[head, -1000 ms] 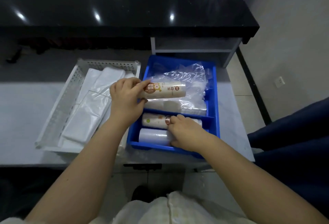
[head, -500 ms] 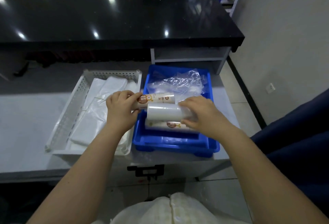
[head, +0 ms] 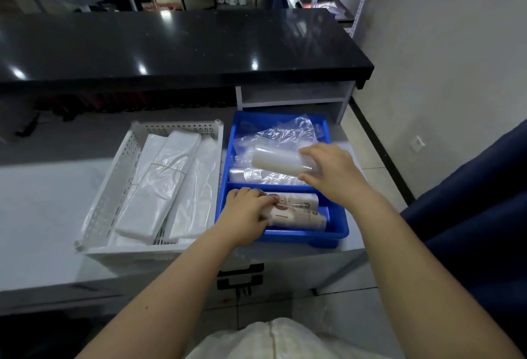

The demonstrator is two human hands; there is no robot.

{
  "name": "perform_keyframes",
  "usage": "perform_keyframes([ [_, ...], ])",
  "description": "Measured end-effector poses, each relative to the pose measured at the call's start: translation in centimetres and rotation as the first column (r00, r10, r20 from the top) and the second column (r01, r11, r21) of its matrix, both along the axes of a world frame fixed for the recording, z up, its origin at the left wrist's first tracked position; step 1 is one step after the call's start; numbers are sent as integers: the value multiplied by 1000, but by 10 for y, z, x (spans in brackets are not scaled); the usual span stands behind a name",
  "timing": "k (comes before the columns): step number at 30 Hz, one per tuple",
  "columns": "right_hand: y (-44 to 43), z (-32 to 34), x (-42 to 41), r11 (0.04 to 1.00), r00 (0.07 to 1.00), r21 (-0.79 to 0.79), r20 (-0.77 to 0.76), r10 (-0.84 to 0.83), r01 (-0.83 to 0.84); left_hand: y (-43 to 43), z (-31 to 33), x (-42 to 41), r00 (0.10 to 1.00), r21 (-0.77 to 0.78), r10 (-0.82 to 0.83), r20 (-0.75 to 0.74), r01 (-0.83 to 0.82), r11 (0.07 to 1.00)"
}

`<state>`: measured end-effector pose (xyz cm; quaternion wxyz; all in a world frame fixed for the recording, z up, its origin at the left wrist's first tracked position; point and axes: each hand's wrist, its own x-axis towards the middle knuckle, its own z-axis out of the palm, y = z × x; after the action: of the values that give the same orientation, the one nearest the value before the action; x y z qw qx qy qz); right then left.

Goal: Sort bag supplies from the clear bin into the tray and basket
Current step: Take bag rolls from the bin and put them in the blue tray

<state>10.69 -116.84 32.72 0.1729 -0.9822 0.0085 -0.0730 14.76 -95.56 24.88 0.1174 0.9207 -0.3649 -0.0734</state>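
A blue tray with two compartments sits on the white counter. My right hand grips a plain white roll of bags above the far compartment, which holds crumpled clear bags. My left hand rests in the near compartment, fingers on the left end of a labelled roll. A second labelled roll lies right beside it, nearer to me. To the left stands a white perforated basket filled with flat white bags.
A black glossy countertop runs behind the basket and tray, with a white shelf unit under its right end. A dark blue surface is at my right. Tiled floor and a wall socket lie beyond.
My left hand has brought the labelled roll down into the near compartment. My right hand has lifted the plain roll up and back over the far compartment.
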Motion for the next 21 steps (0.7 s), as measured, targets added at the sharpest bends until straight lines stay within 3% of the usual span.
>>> perform_keyframes([
  [4,8,-18,-6,1000,999,16,-51,2,-1,15,4,1,1000,-96,29,-6,-29,995],
  [12,26,-33,3,1000,999,16,-47,18,-17,71,32,16,938,-252,271,216,-214,944],
  [21,61,-60,-6,990,968,-18,-213,135,-142,90,35,3,906,-288,370,204,-306,908],
])
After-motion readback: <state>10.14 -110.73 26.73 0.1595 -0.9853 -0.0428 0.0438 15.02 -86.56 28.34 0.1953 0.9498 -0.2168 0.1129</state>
